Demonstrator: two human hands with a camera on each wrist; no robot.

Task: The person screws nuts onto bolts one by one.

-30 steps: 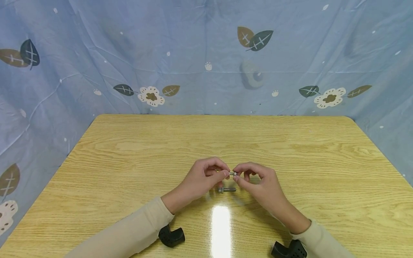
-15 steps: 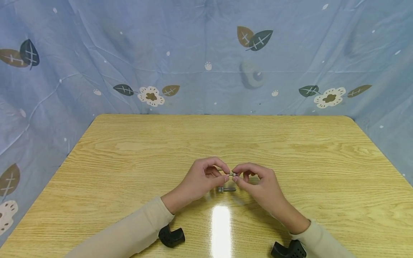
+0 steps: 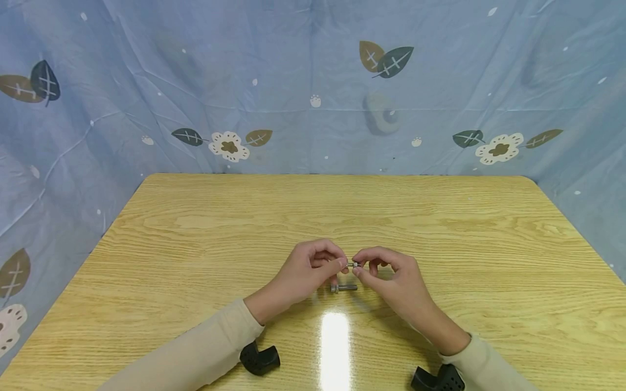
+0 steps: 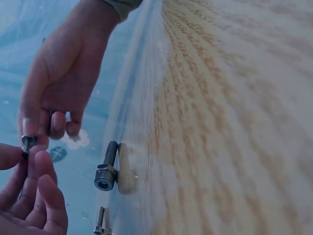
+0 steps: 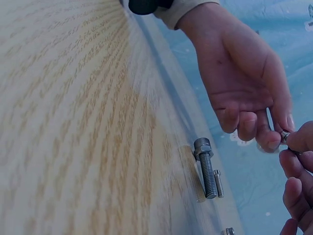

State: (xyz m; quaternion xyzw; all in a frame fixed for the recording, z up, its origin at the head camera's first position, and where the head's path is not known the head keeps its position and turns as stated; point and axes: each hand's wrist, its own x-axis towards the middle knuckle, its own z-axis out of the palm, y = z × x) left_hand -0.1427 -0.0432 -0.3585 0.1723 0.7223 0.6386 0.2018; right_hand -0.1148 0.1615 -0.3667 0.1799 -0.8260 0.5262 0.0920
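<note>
Nearest the person, I see a thick bolt (image 5: 208, 176) lying on the wooden table (image 3: 313, 212), a nut (image 5: 203, 152) close under its head. Just beyond, the left hand (image 3: 313, 269) and right hand (image 3: 396, 274) almost meet, thumbs and fingertips pinching opposite ends of a small metal fastener (image 3: 350, 264) above the wood. Farther off hangs a blue leaf-patterned cloth (image 3: 283, 60).

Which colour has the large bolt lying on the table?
Metallic grey; the large bolt shows best in the right wrist view.
</note>
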